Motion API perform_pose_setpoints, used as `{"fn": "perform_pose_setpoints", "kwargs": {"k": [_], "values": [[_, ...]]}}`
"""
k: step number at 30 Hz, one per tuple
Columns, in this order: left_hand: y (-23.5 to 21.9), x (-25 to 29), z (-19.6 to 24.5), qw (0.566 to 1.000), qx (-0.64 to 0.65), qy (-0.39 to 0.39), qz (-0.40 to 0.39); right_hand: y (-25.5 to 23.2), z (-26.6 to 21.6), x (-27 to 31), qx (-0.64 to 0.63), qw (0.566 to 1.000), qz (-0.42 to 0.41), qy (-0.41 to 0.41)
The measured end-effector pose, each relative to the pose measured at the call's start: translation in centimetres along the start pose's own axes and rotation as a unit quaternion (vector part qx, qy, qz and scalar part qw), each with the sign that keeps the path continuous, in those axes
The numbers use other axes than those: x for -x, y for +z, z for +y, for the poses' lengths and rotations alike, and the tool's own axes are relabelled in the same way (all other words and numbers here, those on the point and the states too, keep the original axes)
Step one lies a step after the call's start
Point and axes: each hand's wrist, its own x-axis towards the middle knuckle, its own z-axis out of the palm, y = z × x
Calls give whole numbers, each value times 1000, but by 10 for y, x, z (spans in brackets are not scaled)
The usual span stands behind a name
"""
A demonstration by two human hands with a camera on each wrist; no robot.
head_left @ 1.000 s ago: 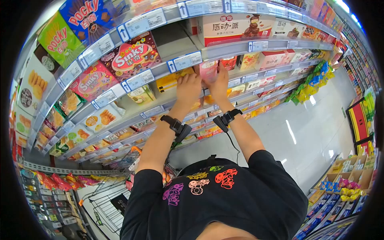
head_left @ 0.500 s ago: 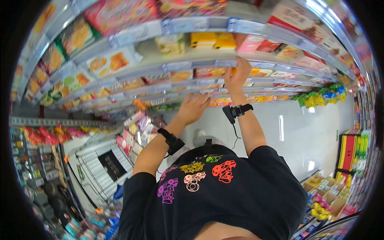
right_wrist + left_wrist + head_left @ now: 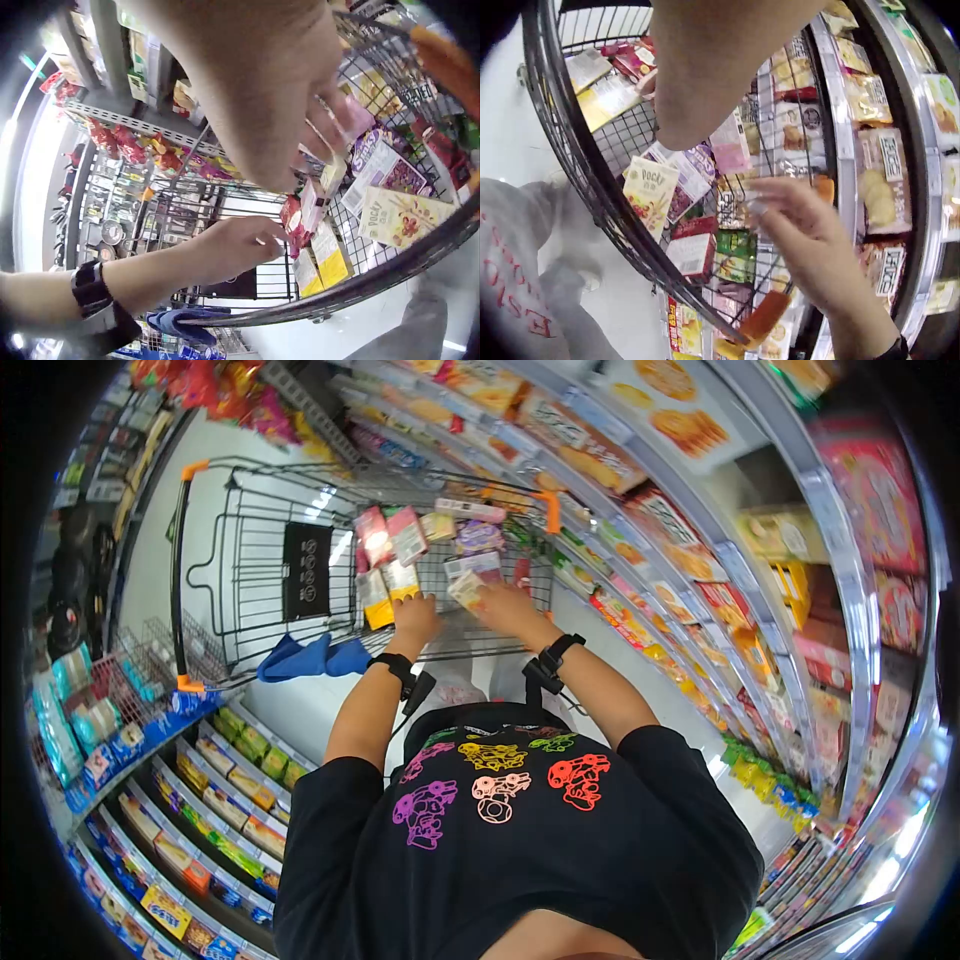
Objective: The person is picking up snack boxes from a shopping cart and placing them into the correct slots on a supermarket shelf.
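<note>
Both hands are over the near side of a wire shopping cart [image 3: 270,565]. My left hand [image 3: 415,622] has its fingers beside two white-and-yellow boxes [image 3: 377,600], and the right wrist view shows its fingers loosely bent. My right hand [image 3: 508,610] is spread, its fingertips overlapping a cream Pocky box [image 3: 465,588] in the head view. In the left wrist view that Pocky box [image 3: 649,195] lies inside the cart, apart from the right hand [image 3: 799,240]. Behind it are a purple-and-white box [image 3: 475,567], a purple Sinky pack [image 3: 478,538] and a pink box [image 3: 407,535].
Shelves of snack boxes [image 3: 690,540] run along the right, close to the cart. An orange corner piece [image 3: 548,512] tops the cart's rim. Blue cloth [image 3: 310,658] hangs at the near-left rim. More shelves [image 3: 180,810] stand at lower left.
Both hands have left the snack shelf, where the right held a pink box and the left was at yellow packs. The body has turned left, and both hands are now over the cart.
</note>
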Motion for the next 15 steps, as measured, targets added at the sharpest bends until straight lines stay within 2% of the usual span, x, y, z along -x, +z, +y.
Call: {"fn": "perform_pose_setpoints", "kwargs": {"k": [3, 4, 7, 10, 12, 13, 15], "values": [[11, -9, -46, 983, 44, -66, -163, 37, -2, -36, -32, 976, -212, 37], [14, -11, -58, 981, 61, -68, -168, 49, -1, -43, -64, 974, -219, 5], [31, -26, -88, 966, 152, -100, -182, 89, 2, -58, -85, 971, -219, 48], [55, -41, -108, 938, 266, -123, -186, 113, 12, -61, -101, 972, -188, 102], [76, -54, -113, 907, 341, -151, -196, 117, 14, -58, -178, 951, -172, 186], [85, -58, -111, 911, 345, -147, -171, 117, 19, -58, -214, 937, -158, 226], [95, -71, -107, 918, 353, -140, -111, 118, 28, -59, -195, 944, -129, 232]]}}
